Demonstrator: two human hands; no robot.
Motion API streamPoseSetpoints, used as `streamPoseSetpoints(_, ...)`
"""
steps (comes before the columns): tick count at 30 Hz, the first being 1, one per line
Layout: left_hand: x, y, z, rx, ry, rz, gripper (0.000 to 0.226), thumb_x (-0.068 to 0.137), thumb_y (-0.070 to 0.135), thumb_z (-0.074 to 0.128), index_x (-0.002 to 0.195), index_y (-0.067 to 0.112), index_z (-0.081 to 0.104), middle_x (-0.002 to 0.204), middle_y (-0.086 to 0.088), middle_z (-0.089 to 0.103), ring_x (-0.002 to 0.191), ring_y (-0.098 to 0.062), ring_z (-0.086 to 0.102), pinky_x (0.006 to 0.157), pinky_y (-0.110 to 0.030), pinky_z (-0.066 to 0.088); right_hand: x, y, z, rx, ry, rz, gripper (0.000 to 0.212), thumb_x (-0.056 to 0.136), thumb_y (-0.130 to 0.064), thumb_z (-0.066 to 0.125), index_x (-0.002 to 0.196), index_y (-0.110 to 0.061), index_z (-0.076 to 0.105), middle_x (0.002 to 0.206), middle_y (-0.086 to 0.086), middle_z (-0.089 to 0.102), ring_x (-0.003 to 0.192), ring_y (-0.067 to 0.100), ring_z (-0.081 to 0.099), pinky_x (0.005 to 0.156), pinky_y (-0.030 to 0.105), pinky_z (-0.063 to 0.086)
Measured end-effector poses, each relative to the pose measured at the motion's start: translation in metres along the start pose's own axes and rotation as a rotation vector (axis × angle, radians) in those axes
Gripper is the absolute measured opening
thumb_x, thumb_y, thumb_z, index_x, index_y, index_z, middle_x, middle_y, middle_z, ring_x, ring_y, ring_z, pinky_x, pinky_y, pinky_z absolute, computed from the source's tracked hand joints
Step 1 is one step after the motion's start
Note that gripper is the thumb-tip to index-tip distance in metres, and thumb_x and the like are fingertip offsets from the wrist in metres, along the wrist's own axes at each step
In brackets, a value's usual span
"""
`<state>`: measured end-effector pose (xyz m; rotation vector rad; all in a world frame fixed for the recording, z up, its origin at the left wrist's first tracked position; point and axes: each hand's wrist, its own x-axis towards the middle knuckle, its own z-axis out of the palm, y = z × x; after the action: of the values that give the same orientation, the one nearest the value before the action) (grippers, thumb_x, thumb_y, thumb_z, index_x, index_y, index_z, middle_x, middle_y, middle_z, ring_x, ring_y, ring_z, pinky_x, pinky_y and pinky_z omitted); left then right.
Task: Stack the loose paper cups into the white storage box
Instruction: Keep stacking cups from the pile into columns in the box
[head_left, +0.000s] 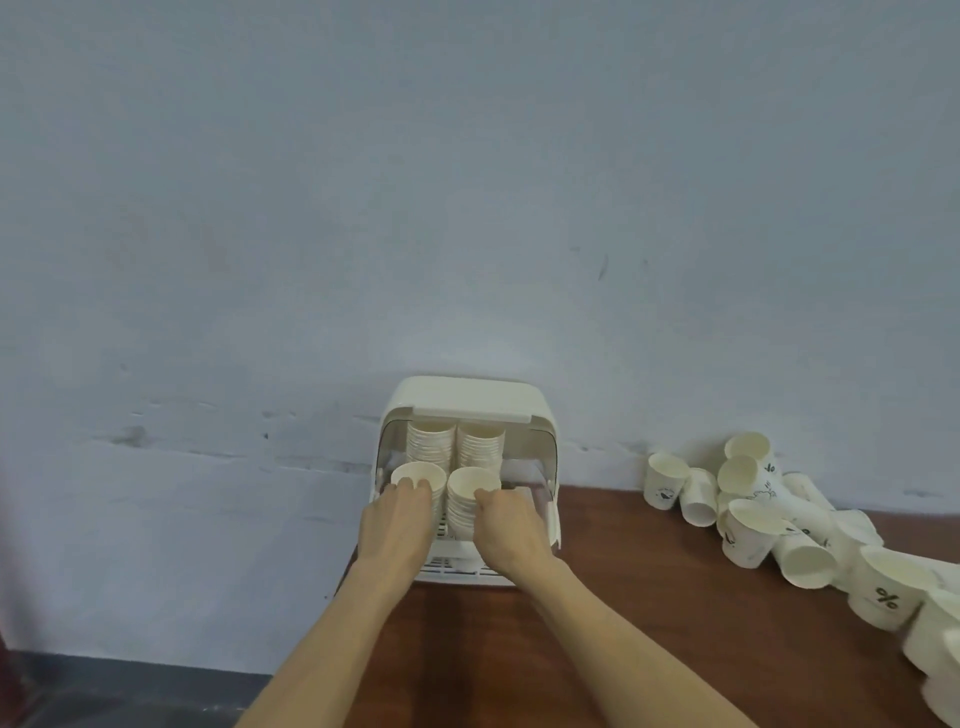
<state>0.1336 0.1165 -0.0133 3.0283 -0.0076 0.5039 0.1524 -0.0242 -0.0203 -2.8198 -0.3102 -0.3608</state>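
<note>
Below, brown table (649, 597) against grey wall (467, 182); both hands' grip curled on cup stacks (470, 499).

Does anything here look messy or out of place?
Yes. The loose paper cups on the wooden table, right of the white storage box, lie in a jumbled heap, many tipped on their sides. Inside the box the cup stacks stand neat, each hand at a front stack.

A plain room: bare bluish wall (467, 182), brown wooden table (649, 597).
</note>
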Motion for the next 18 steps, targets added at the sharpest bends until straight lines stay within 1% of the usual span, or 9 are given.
streamPoseSetpoints(1, -0.004, 0.005, -0.002, -0.02, 0.023, 0.006, 0.037, 0.092, 0.008, 0.043, 0.128, 0.015, 0.047, 0.122, -0.006, 0.056, 0.111, -0.025, 0.055, 0.079, -0.033, 0.048, -0.003, 0.002, 0.0, 0.056, -0.041, -0.004, 0.043, 0.09, -0.007, 0.039, 0.13, -0.012, 0.053, 0.109, 0.018, 0.066, 0.101, 0.034, 0.059, 0.075, 0.037, 0.045)
streamPoseSetpoints(2, -0.007, 0.011, -0.003, -0.041, 0.046, 0.012, 0.037, 0.093, 0.012, 0.043, 0.131, 0.016, 0.044, 0.122, -0.005, 0.056, 0.112, -0.025, 0.054, 0.08, -0.033, 0.047, -0.006, 0.004, 0.001, 0.124, -0.083, 0.005, 0.053, 0.09, -0.008, 0.039, 0.143, -0.015, 0.041, 0.111, 0.019, 0.065, 0.102, 0.034, 0.059, 0.08, 0.037, 0.046)
streamPoseSetpoints(3, -0.011, 0.017, -0.004, -0.058, 0.061, 0.02, 0.038, 0.094, 0.013, 0.043, 0.131, 0.016, 0.044, 0.122, -0.005, 0.056, 0.112, -0.024, 0.053, 0.082, -0.033, 0.047, -0.012, 0.007, -0.001, 0.194, -0.108, 0.018, 0.061, 0.09, -0.008, 0.04, 0.15, -0.018, 0.029, 0.112, 0.019, 0.065, 0.102, 0.033, 0.059, 0.08, 0.035, 0.046)
streamPoseSetpoints(4, -0.015, 0.024, -0.006, -0.066, 0.062, 0.036, 0.038, 0.093, 0.013, 0.043, 0.131, 0.017, 0.045, 0.121, -0.004, 0.055, 0.112, -0.024, 0.053, 0.085, -0.035, 0.046, -0.02, 0.011, -0.003, 0.245, -0.114, 0.031, 0.065, 0.09, -0.009, 0.04, 0.151, -0.02, 0.023, 0.112, 0.018, 0.065, 0.101, 0.032, 0.06, 0.079, 0.032, 0.045)
streamPoseSetpoints(5, -0.018, 0.032, -0.007, -0.075, 0.051, 0.051, 0.038, 0.092, 0.012, 0.043, 0.13, 0.018, 0.046, 0.121, -0.004, 0.054, 0.112, -0.024, 0.053, 0.087, -0.036, 0.045, -0.028, 0.017, -0.006, 0.277, -0.1, 0.035, 0.065, 0.089, -0.009, 0.04, 0.151, -0.02, 0.024, 0.112, 0.017, 0.065, 0.101, 0.033, 0.06, 0.079, 0.031, 0.045)
streamPoseSetpoints(6, -0.022, 0.041, -0.008, -0.097, 0.039, 0.064, 0.038, 0.092, 0.011, 0.042, 0.129, 0.018, 0.048, 0.121, -0.004, 0.053, 0.112, -0.024, 0.053, 0.087, -0.038, 0.045, -0.038, 0.023, -0.009, 0.298, -0.077, 0.038, 0.062, 0.088, -0.009, 0.041, 0.148, -0.019, 0.029, 0.111, 0.016, 0.066, 0.101, 0.034, 0.06, 0.079, 0.032, 0.046)
streamPoseSetpoints(9, -0.031, 0.073, -0.01, -0.192, 0.02, 0.122, 0.039, 0.092, 0.012, 0.04, 0.13, 0.017, 0.05, 0.123, -0.005, 0.052, 0.112, -0.028, 0.053, 0.082, -0.042, 0.046, -0.069, 0.053, -0.021, 0.325, -0.019, 0.086, 0.051, 0.086, -0.012, 0.041, 0.138, -0.015, 0.04, 0.102, 0.014, 0.067, 0.094, 0.036, 0.062, 0.076, 0.038, 0.049)
streamPoseSetpoints(13, -0.047, 0.136, -0.01, -0.277, 0.008, 0.279, 0.041, 0.092, 0.017, 0.043, 0.133, 0.018, 0.049, 0.129, -0.006, 0.051, 0.113, -0.029, 0.055, 0.085, -0.042, 0.047, -0.111, 0.105, -0.043, 0.298, 0.038, 0.181, 0.056, 0.09, -0.017, 0.042, 0.145, -0.013, 0.035, 0.106, 0.01, 0.069, 0.101, 0.03, 0.064, 0.087, 0.04, 0.05)
streamPoseSetpoints(18, -0.075, 0.216, -0.012, -0.3, -0.022, 0.431, 0.041, 0.093, 0.021, 0.044, 0.134, 0.019, 0.045, 0.124, -0.006, 0.049, 0.112, -0.027, 0.052, 0.082, -0.041, 0.047, -0.164, 0.162, -0.083, 0.291, 0.156, 0.295, 0.053, 0.092, -0.013, 0.045, 0.145, -0.012, 0.038, 0.105, 0.002, 0.069, 0.105, 0.024, 0.063, 0.091, 0.035, 0.047)
